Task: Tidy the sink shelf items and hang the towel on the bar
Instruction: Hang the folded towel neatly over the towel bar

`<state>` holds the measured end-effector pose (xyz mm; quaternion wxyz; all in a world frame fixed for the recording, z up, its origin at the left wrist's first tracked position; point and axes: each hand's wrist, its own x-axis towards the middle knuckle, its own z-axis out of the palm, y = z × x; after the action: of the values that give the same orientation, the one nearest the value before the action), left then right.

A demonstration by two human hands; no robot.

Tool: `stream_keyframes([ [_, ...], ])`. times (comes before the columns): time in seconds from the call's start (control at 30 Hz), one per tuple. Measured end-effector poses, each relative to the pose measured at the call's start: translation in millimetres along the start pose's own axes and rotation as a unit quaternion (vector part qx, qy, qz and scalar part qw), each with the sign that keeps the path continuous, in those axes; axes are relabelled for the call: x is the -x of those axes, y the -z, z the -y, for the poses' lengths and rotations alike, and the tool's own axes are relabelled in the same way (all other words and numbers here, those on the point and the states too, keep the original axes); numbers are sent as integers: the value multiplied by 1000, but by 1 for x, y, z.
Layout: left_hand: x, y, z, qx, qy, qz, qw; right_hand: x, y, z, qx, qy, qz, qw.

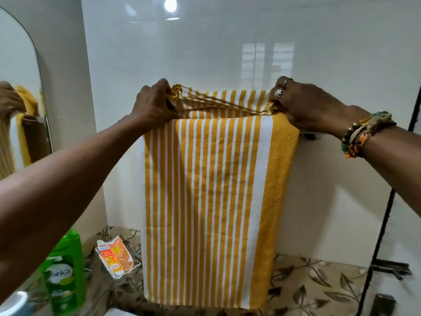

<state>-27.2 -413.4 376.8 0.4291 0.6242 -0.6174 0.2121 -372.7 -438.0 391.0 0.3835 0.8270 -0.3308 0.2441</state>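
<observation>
Left hand: the left hand (155, 103) has its fingers curled tight round one bunched top corner of the towel (205, 179).
Right hand: the right hand (303, 101) clenches the opposite top corner.
Towel: its striped front panel hangs straight down below both grips, and a second layer stretches between them.
Key relation: the gripped edge runs hand to hand, roughly level. The stripes drop away beneath it, so the hanging length is vertical. Neither hand looks nearer, though the left corner sits slightly higher.
Bar: it is hidden under the fold, and only a dark fitting (309, 136) shows just under the right wrist.
Hard to tell: how much cloth falls behind cannot be seen.
Shelf items: a blurred green bottle (65, 272) and an orange packet (117, 255) lie far below the left grip.
</observation>
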Motion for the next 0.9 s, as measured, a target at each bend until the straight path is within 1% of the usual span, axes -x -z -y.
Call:
stream_keyframes([
  [0.1,-6,2,2,15,42,64,997,-3,0,-1,-43,-11,31,999],
  [0.13,-8,2,2,20,53,87,995,-3,0,-1,-72,-27,46,996],
  [0.2,-12,3,2,31,74,132,988,-4,-2,-3,-152,-90,71,982],
  [0.27,-15,3,4,49,91,156,982,-4,-5,-7,-211,-157,100,960],
  [0.33,-15,1,8,68,108,149,981,-6,-10,-13,-246,-218,122,937],
  [0.43,-13,-4,11,66,147,103,982,-6,-12,-16,-265,-283,152,909],
  [0.5,-13,-6,9,47,157,101,981,-6,-12,-15,-271,-291,171,901],
  [0.6,-15,-7,9,31,127,101,986,-8,-13,-17,-281,-307,192,889],
  [0.73,-15,-5,13,56,101,116,986,-11,-17,-21,-274,-315,204,885],
  [0.77,-15,-3,13,60,99,140,983,-12,-18,-21,-270,-320,202,885],
  [0.83,-12,3,11,62,99,217,969,-15,-18,-22,-263,-322,211,885],
  [0.9,-7,6,1,14,108,294,950,-15,-16,-24,-269,-319,232,879],
])
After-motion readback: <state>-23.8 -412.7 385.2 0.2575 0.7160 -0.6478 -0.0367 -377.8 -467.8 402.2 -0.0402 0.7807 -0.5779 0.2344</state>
